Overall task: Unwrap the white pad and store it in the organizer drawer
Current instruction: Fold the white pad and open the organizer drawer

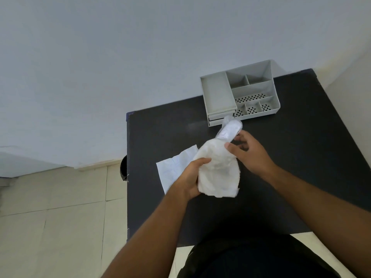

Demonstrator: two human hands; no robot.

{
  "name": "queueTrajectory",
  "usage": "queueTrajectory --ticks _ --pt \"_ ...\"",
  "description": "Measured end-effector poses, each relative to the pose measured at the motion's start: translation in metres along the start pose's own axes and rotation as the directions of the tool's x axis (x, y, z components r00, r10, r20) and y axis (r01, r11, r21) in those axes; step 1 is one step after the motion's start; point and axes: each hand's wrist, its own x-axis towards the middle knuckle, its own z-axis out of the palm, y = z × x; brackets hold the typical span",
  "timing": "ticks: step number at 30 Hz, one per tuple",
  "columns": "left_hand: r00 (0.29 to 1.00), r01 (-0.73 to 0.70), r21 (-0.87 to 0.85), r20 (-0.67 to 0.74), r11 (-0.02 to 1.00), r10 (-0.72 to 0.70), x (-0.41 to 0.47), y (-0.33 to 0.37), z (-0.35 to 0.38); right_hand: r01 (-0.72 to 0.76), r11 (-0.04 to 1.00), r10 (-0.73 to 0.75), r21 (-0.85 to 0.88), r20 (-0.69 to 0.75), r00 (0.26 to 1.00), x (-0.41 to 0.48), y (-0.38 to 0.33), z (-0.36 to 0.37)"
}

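Above the black table (pixel 301 149) I hold a white pad (pixel 230 130) that sticks up out of its crumpled white wrapper (pixel 217 173). My left hand (pixel 190 177) grips the wrapper's left side. My right hand (pixel 249 151) pinches the pad near its lower part, thumb against the wrapper. The grey organizer (pixel 218 93) stands at the table's far side, its small drawers (pixel 215 121) facing me just behind the pad's tip.
A flat white sheet of wrapping (pixel 174 167) lies on the table under my left hand. The table's left edge drops to a tiled floor (pixel 60 207). A pale wall rises behind the organizer.
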Motion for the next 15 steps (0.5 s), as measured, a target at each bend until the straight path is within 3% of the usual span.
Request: queueTrajectory --ticks 3,8,11,15 --pt "0.999 0.024 0.058 0.046 0.998 -0.027 -0.006 0.001 -0.002 -0.163 0.949 0.137 0.27 0.113 0.984 0.012 -0.013 -0.004" --pt "0.995 0.039 0.016 0.089 0.999 -0.041 -0.021 0.007 -0.008 -0.346 0.867 0.334 0.358 0.097 0.938 0.022 -0.009 -0.005" --pt "0.995 0.026 -0.11 0.103 0.994 -0.014 -0.024 0.009 -0.019 -0.391 0.772 0.43 0.501 0.042 0.902 0.021 -0.005 -0.004" --pt "0.985 -0.076 -0.346 0.119 0.935 0.124 -0.027 0.01 -0.027 -0.403 0.654 0.517 0.64 0.01 0.856 0.015 -0.003 0.001"
